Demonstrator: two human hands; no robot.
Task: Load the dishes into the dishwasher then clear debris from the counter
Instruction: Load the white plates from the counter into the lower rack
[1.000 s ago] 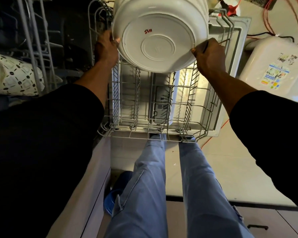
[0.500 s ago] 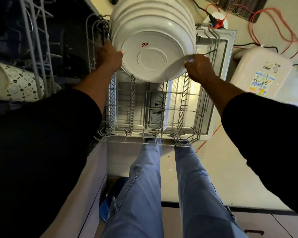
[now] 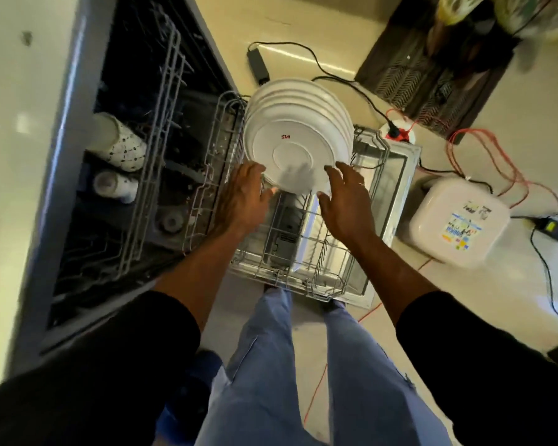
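Note:
Several white plates stand on edge in a row at the far end of the pulled-out lower dishwasher rack; the nearest shows its underside with a red mark. My left hand hovers at the plate's lower left rim, fingers spread and relaxed. My right hand is just off the lower right rim, also with loose fingers and holding nothing. Whether the fingertips still touch the rim is unclear.
The upper rack at left holds patterned cups. The open dishwasher door lies under the lower rack. A white container with a sticker, a power strip and red and black cables lie on the floor at right. My legs stand before the rack.
Both hands have let go of the nearest plate, which now stands in the rack, and have drawn back toward me. The camera has risen and pulled away.

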